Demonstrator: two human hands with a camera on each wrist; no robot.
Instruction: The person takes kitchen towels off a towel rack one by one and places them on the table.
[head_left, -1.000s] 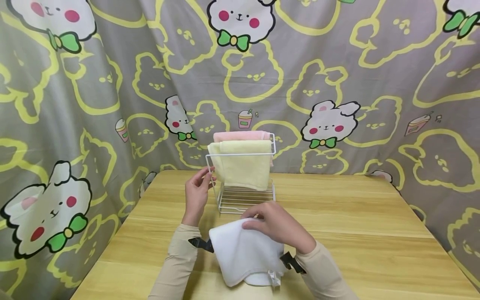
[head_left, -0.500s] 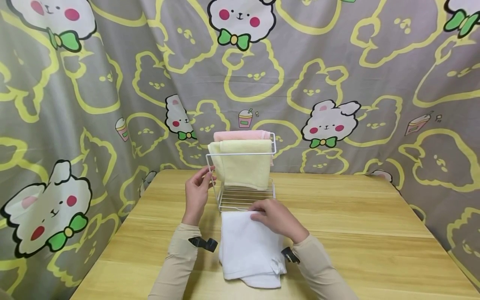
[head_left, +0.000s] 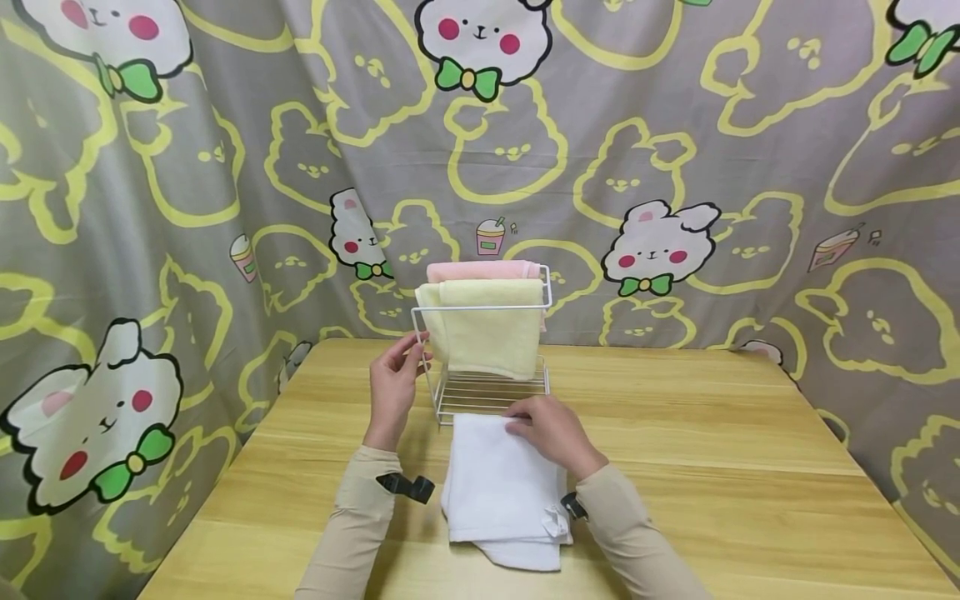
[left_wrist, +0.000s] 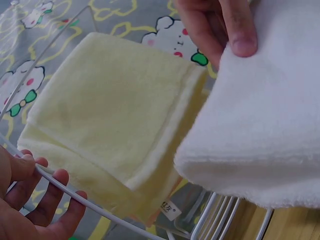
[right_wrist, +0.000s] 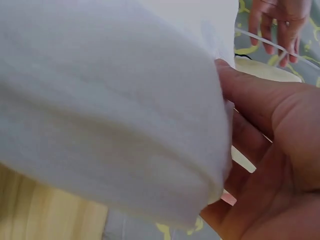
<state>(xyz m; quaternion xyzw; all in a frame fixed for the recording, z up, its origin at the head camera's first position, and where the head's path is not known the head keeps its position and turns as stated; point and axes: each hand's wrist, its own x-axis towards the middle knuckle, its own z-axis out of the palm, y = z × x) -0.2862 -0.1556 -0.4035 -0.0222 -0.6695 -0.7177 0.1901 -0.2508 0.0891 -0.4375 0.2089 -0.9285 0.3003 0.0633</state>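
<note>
My left hand [head_left: 393, 387] grips the left upright of a white wire rack [head_left: 480, 309], thumb and fingers around the wire [left_wrist: 65, 189]. My right hand [head_left: 553, 435] pinches the upper edge of a folded white towel [head_left: 502, 483], thumb on the near face and fingers behind. The towel hangs just in front of the rack, with a small tag [head_left: 555, 522] at its lower right. In the right wrist view the towel [right_wrist: 115, 100] fills most of the picture. A yellow towel [head_left: 495, 333] drapes over the rack's top, with a pink towel [head_left: 480, 271] behind it, mostly hidden.
The rack's lower wire shelf [head_left: 487, 396] sits low over the wooden table [head_left: 720, 467]. A grey curtain [head_left: 570, 125] with bear and rabbit prints stands right behind the table and along its sides.
My right hand has raised and straightened the white towel, which was tilted, and moved it slightly forward toward the rack. My left hand has stayed on the rack.
</note>
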